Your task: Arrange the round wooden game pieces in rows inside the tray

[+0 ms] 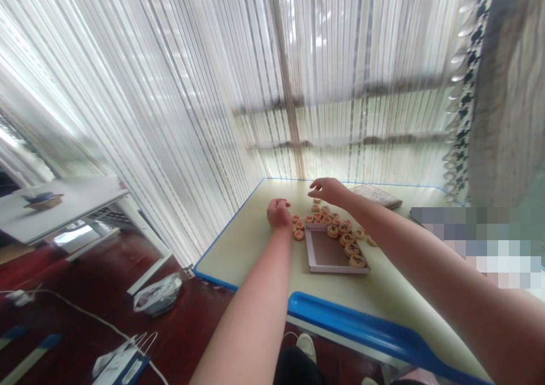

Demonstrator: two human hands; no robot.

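Round wooden pieces with red or black characters lie about a shallow open box (312, 251) on the pale table (251, 231). Several black-marked pieces (351, 249) rest along the box's right side, and red-marked pieces (298, 234) lie outside its left and far edges. My left hand (279, 213), its fingers curled in, is just left of the red-marked pieces; whatever it may hold is hidden. Over the far pieces (315, 208) hovers my right hand (328, 191), fingers apart and nothing visible between them.
A flat patterned box or board (377, 195) lies at the table's back right. The near edge has a blue tray (349, 322). White string curtains (204, 90) hang behind. To the left stand a white table (85, 197) with a basket (45, 201), and bags (158, 295) on the floor.
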